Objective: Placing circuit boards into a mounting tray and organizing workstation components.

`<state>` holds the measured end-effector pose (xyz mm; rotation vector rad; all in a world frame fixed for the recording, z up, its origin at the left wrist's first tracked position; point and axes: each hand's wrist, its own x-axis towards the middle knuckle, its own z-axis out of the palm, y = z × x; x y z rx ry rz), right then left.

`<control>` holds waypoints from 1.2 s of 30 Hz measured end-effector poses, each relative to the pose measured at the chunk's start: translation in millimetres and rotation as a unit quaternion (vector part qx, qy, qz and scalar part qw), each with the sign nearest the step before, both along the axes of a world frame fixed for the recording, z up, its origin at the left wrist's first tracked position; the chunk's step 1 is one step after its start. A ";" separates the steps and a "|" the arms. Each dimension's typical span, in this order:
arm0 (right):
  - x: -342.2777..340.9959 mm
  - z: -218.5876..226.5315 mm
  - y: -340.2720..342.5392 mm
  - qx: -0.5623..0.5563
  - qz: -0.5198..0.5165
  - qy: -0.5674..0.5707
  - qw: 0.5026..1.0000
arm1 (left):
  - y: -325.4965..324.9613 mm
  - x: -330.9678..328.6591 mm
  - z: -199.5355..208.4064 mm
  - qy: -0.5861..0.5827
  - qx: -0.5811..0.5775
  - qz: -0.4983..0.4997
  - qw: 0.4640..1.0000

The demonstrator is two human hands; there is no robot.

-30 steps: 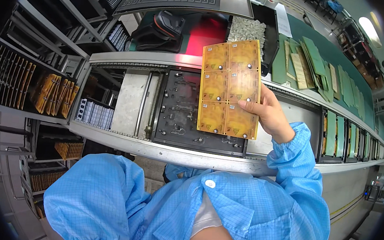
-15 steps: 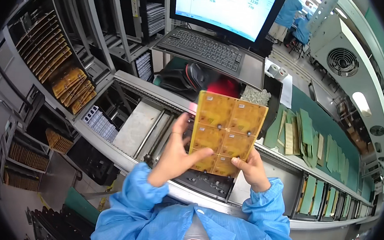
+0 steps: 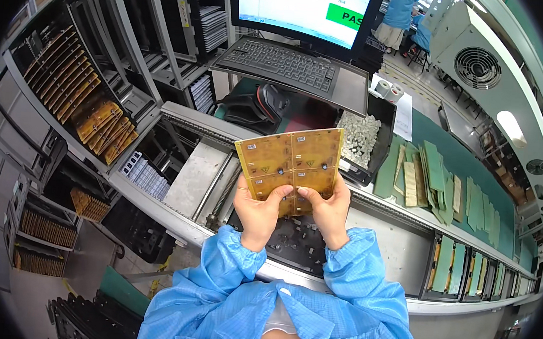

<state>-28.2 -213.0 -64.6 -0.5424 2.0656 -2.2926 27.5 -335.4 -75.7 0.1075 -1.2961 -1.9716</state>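
A yellow-orange circuit board panel (image 3: 290, 161), divided into several square sections with small dark parts and white labels, tilts upright in front of me. My left hand (image 3: 257, 208) grips its lower left side, thumb pressed on the face. At the lower right edge my right hand (image 3: 327, 209) grips it too, its thumb close to the left one. Both hands' other fingers are hidden behind the panel. Below lies a dark tray (image 3: 294, 244) with small loose bits. Just beyond the panel rests a black and red handheld scanner (image 3: 267, 104).
A keyboard (image 3: 280, 63) sits on a shelf under a lit monitor (image 3: 300, 6). A black bin of pale small parts (image 3: 358, 138) stands right of the panel. Green board strips (image 3: 433, 176) lie farther right. At left, a rack (image 3: 151, 112) adjoins upright yellow boards (image 3: 68, 80).
The panel has moved slightly left and tilted. My left hand, loose beside it before, now grips it. The red glow by the scanner has faded, and a green box has appeared on the monitor.
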 end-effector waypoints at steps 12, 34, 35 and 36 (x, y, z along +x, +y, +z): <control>11.6 10.9 -29.9 0.047 -0.117 0.130 0.983 | 2.6 -5.8 19.1 -0.020 -0.086 0.136 0.987; -84.0 -29.6 22.2 0.500 0.113 0.207 0.833 | -208.2 25.0 -79.7 -0.019 0.329 0.007 0.944; -83.2 -24.5 20.2 0.515 0.124 0.198 0.825 | -202.3 26.1 -70.2 -0.020 0.337 0.009 0.941; -81.1 -22.9 20.2 0.510 0.113 0.193 0.830 | -201.7 24.2 -69.8 -0.014 0.340 0.006 0.940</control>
